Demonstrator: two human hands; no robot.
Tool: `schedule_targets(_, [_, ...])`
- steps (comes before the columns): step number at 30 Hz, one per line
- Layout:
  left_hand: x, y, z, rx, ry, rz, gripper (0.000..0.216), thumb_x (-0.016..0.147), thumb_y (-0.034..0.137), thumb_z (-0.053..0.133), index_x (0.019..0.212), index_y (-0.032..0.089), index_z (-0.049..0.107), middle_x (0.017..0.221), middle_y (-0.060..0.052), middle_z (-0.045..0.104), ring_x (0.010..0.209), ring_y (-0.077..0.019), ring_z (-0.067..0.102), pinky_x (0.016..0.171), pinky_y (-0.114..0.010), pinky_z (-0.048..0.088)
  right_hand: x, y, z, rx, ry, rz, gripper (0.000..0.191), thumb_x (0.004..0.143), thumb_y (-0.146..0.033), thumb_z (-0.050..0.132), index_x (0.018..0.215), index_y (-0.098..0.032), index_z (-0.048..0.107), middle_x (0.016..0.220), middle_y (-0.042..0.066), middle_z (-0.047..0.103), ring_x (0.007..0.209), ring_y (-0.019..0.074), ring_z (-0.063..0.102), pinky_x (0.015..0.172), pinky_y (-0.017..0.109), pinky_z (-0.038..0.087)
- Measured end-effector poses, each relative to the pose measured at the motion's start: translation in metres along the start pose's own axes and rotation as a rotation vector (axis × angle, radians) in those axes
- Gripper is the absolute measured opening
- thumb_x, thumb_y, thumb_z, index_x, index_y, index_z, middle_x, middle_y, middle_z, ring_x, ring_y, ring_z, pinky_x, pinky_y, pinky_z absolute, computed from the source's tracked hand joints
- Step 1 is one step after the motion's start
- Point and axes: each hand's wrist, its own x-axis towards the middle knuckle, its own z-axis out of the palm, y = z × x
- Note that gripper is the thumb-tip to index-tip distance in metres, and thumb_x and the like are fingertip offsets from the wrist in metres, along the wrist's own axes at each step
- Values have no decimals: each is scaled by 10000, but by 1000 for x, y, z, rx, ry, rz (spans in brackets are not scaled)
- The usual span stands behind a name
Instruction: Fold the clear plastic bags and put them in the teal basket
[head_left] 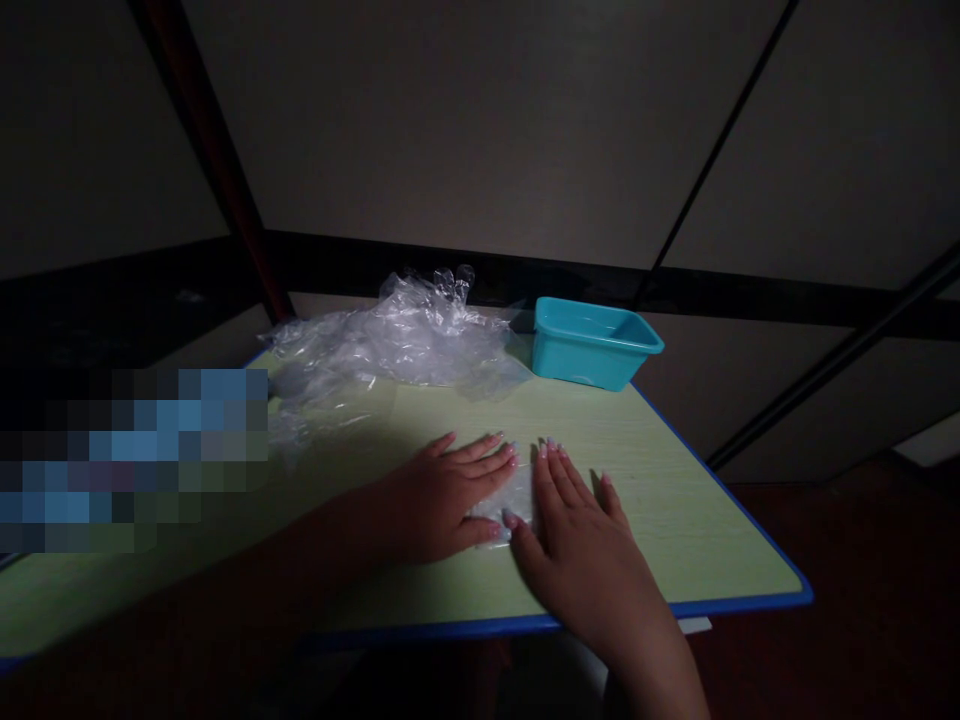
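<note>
A small flat piece of clear plastic film [517, 492], folded or layered, lies near the front of the light green table. On its left part my left hand [454, 500] rests palm down, fingers stretched out. My right hand [574, 530] lies flat over its right side with the fingers spread a little. The two thumbs nearly meet at the film's near edge. Much of the film is hidden under my hands. Behind them sits a loose heap of crumpled clear plastic [405, 335]; some pieces look like disposable gloves.
A turquoise plastic basin [585, 345] stands at the table's back right corner. The table [690, 530] has a blue edge. Dark-trimmed wall panels [480, 130] rise right behind it. A pixelated patch covers the left side of the view.
</note>
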Motion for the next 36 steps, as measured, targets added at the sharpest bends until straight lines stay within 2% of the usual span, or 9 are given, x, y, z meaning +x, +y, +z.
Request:
schedule_targets(9, [-4, -3, -3, -6, -42, -4, 786, 822, 651, 353, 1422, 195, 126, 1475, -89, 130, 1357, -274, 86, 1040, -515, 144, 0, 1, 2, -5, 11, -20, 742, 843, -553, 329, 1414, -105, 175, 1459, 112, 163, 1346, 268, 111, 1070, 529, 90])
schedule_targets(13, [-7, -4, -5, 0, -64, -74, 861, 779, 699, 370, 1421, 173, 137, 1473, -130, 87, 1356, -294, 67, 1032, -532, 151, 0, 0, 2, -19, 6, -16, 806, 821, -593, 348, 1414, -81, 158, 1457, 134, 154, 1344, 278, 114, 1068, 535, 98])
schedule_targets(17, [-6, -1, -10, -16, 27, -123, 872, 772, 698, 390, 1414, 149, 174, 1470, -162, 66, 1352, -320, 30, 1029, -554, 136, 1, -2, 2, -34, 4, 8, 897, 782, -649, 361, 1407, -37, 159, 1447, 171, 166, 1340, 291, 133, 1068, 533, 94])
schedule_targets(21, [0, 11, -15, -145, 132, 88, 737, 851, 589, 386, 1425, 200, 135, 1485, -84, 75, 1356, -276, 65, 1082, -486, 91, 0, -2, 2, -40, 19, -2, 913, 754, -666, 387, 1402, -50, 203, 1441, 176, 199, 1336, 301, 145, 1066, 537, 94])
schedule_targets(24, [2, 22, -13, -278, 91, 255, 792, 854, 576, 397, 1434, 142, 77, 1482, -90, 37, 1353, -249, 98, 1107, -379, 131, 1, -2, 1, -53, -6, -6, 913, 723, -646, 449, 1401, -78, 224, 1448, 162, 189, 1338, 303, 131, 1064, 534, 111])
schedule_targets(26, [1, 26, -10, -308, 40, 276, 799, 861, 569, 386, 1433, 111, 65, 1478, -99, 35, 1352, -236, 105, 1110, -344, 144, 1, -2, 1, -57, -14, -2, 915, 716, -629, 464, 1406, -86, 205, 1454, 151, 168, 1339, 302, 122, 1062, 537, 118])
schedule_targets(31, [-2, 29, -6, -253, -16, 167, 764, 869, 576, 348, 1420, 81, 160, 1467, -124, 81, 1350, -252, 97, 1113, -365, 120, 2, -1, 0, -47, -38, 6, 965, 722, -674, 416, 1404, -41, 159, 1452, 164, 133, 1342, 300, 107, 1063, 546, 90])
schedule_targets(36, [-3, 34, -12, -238, -67, 44, 751, 880, 595, 283, 1409, 68, 202, 1460, -138, 82, 1350, -253, 64, 1107, -375, 136, 3, -1, -2, -72, -71, 22, 914, 750, -635, 417, 1409, -61, 151, 1461, 143, 93, 1347, 294, 56, 1057, 560, 33])
